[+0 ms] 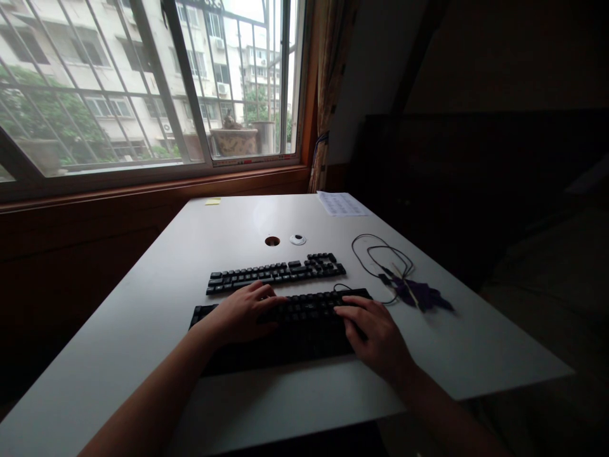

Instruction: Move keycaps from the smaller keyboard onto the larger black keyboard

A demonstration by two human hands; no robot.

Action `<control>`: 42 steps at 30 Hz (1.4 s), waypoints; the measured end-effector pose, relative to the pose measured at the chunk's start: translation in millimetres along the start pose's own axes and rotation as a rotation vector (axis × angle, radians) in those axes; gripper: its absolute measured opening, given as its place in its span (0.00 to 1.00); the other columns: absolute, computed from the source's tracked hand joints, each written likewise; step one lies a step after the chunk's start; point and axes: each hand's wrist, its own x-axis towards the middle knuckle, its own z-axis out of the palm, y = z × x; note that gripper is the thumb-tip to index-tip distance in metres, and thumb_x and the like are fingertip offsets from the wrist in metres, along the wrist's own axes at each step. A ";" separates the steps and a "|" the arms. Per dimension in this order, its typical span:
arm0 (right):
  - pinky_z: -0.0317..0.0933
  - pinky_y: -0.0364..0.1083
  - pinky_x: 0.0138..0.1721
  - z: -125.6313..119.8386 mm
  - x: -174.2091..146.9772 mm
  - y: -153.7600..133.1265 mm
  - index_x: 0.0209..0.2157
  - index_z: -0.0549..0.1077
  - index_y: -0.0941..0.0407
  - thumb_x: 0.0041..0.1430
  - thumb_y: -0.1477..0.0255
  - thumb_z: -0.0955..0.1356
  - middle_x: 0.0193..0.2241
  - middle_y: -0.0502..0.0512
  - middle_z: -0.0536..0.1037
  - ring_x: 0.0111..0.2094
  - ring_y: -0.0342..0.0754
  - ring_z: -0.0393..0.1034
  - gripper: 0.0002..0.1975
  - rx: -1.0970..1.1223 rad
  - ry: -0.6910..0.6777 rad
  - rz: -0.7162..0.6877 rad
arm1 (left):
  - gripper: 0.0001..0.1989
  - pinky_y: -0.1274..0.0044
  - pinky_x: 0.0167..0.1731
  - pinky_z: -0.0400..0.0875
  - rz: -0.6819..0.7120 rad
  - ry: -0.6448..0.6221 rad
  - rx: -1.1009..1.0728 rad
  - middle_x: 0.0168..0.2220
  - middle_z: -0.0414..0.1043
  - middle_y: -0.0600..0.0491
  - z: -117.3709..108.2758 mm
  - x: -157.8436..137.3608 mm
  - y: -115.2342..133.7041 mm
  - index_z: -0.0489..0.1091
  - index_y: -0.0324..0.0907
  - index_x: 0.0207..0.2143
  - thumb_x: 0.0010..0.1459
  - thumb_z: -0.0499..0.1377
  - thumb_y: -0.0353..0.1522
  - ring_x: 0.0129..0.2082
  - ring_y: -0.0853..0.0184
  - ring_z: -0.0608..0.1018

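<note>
A black keyboard (304, 346) lies near the front of the white table. My left hand (245, 311) rests over its left half, with index finger and thumb apart and pointing right across the keys; some of its other fingertips are hidden. On the keyboard's right end lies my right hand (375, 330), fingers stretched toward the keys and thumb lower down, apart from them. I see nothing held in either hand. Behind the keyboard, loose black keycaps (276, 274) are laid out in rows like a keyboard, close to my left fingers.
A coiled black cable (383, 244) and a dark purple cloth-like thing (423, 296) lie on the table (476, 355) at right. Farther back are a round hole (272, 241), a white ring-shaped cover (298, 239), papers (345, 204) and a yellow note (212, 201). A barred window stands beyond.
</note>
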 end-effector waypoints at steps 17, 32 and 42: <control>0.66 0.57 0.51 -0.6 2.2 -1.9 0.46 0.76 0.53 0.63 0.81 0.65 0.40 0.55 0.84 0.53 0.56 0.76 0.14 0.013 0.007 -0.024 | 0.29 0.65 0.49 0.75 -0.005 0.001 0.007 0.52 0.72 0.47 0.5 0.3 0.1 0.64 0.52 0.66 0.64 0.64 0.38 0.50 0.56 0.74; 0.68 0.58 0.52 -0.3 2.3 -2.0 0.45 0.75 0.53 0.63 0.83 0.63 0.42 0.58 0.83 0.55 0.57 0.75 0.15 -0.003 0.016 -0.014 | 0.30 0.64 0.49 0.75 -0.002 -0.001 0.005 0.52 0.72 0.47 2.4 -0.1 -1.7 0.63 0.53 0.66 0.64 0.64 0.39 0.50 0.56 0.74; 0.67 0.58 0.51 1.1 1.9 -2.1 0.45 0.76 0.52 0.60 0.85 0.63 0.40 0.55 0.84 0.54 0.57 0.76 0.18 0.016 0.008 -0.016 | 0.30 0.65 0.48 0.75 0.006 0.005 0.014 0.52 0.72 0.47 0.2 0.9 0.4 0.63 0.52 0.67 0.64 0.64 0.38 0.50 0.56 0.74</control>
